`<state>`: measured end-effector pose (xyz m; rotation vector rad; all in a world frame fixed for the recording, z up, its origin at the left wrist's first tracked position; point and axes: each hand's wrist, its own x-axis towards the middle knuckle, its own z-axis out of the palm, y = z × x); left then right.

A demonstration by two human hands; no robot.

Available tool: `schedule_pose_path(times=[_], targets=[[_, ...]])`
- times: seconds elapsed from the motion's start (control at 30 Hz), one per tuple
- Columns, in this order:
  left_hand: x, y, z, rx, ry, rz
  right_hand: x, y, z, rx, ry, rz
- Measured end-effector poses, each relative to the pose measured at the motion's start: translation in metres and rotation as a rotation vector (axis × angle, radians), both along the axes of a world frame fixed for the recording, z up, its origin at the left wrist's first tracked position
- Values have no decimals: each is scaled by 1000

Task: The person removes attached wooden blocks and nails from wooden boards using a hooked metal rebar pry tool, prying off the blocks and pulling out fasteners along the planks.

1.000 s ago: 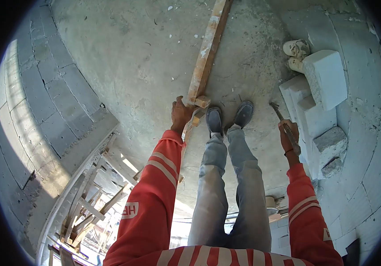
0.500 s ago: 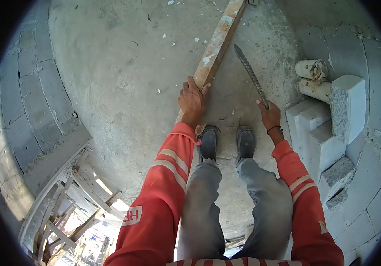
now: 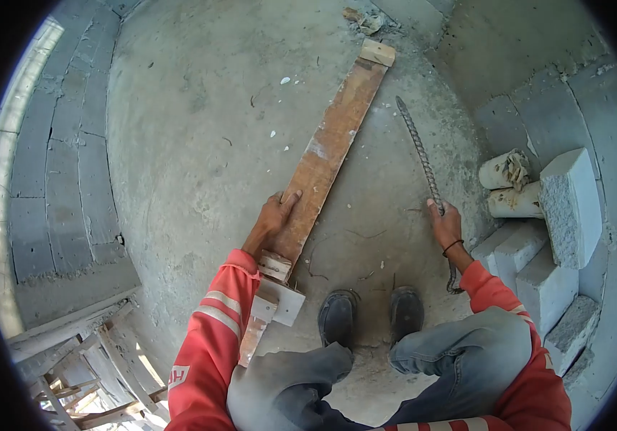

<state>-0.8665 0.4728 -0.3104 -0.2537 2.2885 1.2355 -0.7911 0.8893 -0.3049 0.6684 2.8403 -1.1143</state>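
A long wooden board slants across the concrete floor in front of me, its broad brown face turned up. A short wood block sits at its far end, and more small wood pieces are joined near its close end. My left hand grips the board's left edge, thumb on top. In my right hand is a ribbed steel rebar rod, fingers wrapped round it. Its tapered end points away from me, and its bent lower end shows below my wrist.
Pale blocks and two whitish cylinders are stacked at my right against a block wall. Another block wall stands on the left. Wooden framing lies at lower left. Debris sits beyond the board.
The board has turned from its narrow edge to show its broad face and come closer. My left hand has shifted left and down with it. My knees are now more bent; the rebar stays in my right hand.
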Motion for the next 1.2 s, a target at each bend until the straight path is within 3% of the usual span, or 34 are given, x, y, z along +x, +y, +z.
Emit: schedule_pose_path(times=[0.13,0.23,0.3,0.37,0.43,0.47,0.53,0.6,0.67,0.77,0.87,0.97,1.0,1.07,1.13,1.17,1.2], targets=[[-6,-5,-2,96,-143,-34,5,21,-24,79,134,31],[-6,-9,0,6,-110,-106,13,26,-17,94,23,37],[-1,-4,8,51,-35,-107,28,32,-14,217,-86,60],[2,8,29,-162,16,-169,44,30,-1,276,-105,93],[0,13,22,-234,304,-199,63,32,-6,385,-126,117],[0,27,26,-208,300,-240,73,30,-5,400,-146,75],[0,49,39,-304,476,-201,82,29,0,336,-84,98],[-4,72,44,-282,402,-206,89,31,18,289,22,74],[-4,99,44,-584,307,-172,98,34,47,253,131,26],[-10,101,18,-633,390,-115,126,56,80,-301,277,-233],[-13,102,17,-679,358,-99,174,69,169,-398,278,-308],[-20,95,1,-701,389,-102,234,95,247,462,655,-294],[-22,94,0,-715,388,-95,256,112,272,673,680,-413],[-23,96,2,-695,375,-103,303,155,310,892,623,-694],[-27,96,8,-663,340,-106,352,197,335,1292,290,-703],[-29,93,6,-662,352,-106,376,214,336,1291,297,-714],[-30,90,-2,-659,380,-101,399,233,329,1083,166,-731]])
